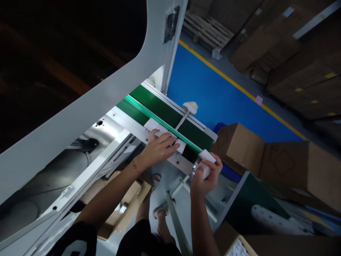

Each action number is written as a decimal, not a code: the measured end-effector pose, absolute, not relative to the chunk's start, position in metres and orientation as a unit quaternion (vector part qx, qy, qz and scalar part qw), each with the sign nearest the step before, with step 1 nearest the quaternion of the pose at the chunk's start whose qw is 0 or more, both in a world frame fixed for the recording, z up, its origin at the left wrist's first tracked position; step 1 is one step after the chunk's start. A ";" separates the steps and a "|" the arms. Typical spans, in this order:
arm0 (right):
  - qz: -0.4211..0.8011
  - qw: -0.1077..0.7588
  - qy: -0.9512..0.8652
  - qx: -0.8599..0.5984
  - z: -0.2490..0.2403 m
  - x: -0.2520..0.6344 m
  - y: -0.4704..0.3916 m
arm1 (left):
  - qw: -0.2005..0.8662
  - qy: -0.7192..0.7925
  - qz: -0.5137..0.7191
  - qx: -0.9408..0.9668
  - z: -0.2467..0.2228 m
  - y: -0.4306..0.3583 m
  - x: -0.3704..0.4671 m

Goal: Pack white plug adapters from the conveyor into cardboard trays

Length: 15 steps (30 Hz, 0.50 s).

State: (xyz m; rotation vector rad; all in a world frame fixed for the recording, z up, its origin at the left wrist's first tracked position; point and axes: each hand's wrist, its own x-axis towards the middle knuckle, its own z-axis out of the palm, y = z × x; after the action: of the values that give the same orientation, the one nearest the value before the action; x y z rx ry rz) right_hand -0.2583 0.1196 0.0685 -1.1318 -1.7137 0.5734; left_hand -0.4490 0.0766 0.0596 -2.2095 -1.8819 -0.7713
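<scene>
Small plain white boxes [152,124] stand in a row on the green conveyor belt [197,134], against its bright green guide strip. My left hand [160,147] curls over this row, its fingers across the tops and the thumb toward the machine side. One box end [181,145] shows past its fingertips. At the belt's near right end, my right hand [209,174] is closed around what look like two white boxes [207,155], held just off the belt. Its fingers partly cover them.
A white machine housing [106,85] with a dark window rises at left. A white-headed arm [190,106] leans over the belt. Cardboard boxes [245,149] stand at right, and an open carton [125,206] sits below. A second green belt [250,202] lies at lower right.
</scene>
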 end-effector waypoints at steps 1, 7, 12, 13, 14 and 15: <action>0.238 0.476 -0.705 -0.469 0.068 -0.255 0.118 | 0.069 -0.629 -0.251 -0.732 0.060 0.079 -0.446; 0.247 0.464 -0.714 -0.463 0.067 -0.249 0.113 | 0.057 -0.605 -0.195 -0.770 0.068 0.083 -0.440; 0.253 0.450 -0.733 -0.443 0.064 -0.249 0.108 | 0.038 -0.629 -0.181 -0.755 0.081 0.089 -0.432; 0.252 0.450 -0.733 -0.444 0.063 -0.249 0.106 | 0.037 -0.639 -0.173 -0.748 0.082 0.089 -0.428; 0.251 0.450 -0.732 -0.446 0.062 -0.248 0.105 | 0.035 -0.644 -0.166 -0.746 0.083 0.089 -0.424; 0.252 0.451 -0.730 -0.448 0.061 -0.248 0.104 | 0.032 -0.646 -0.159 -0.746 0.083 0.089 -0.421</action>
State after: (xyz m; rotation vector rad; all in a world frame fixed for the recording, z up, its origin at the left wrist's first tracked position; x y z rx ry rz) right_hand -0.2481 0.1037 0.0614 -1.1065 -1.8044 0.6239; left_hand -0.4207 0.0889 0.0833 -2.2960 -1.9907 -0.4889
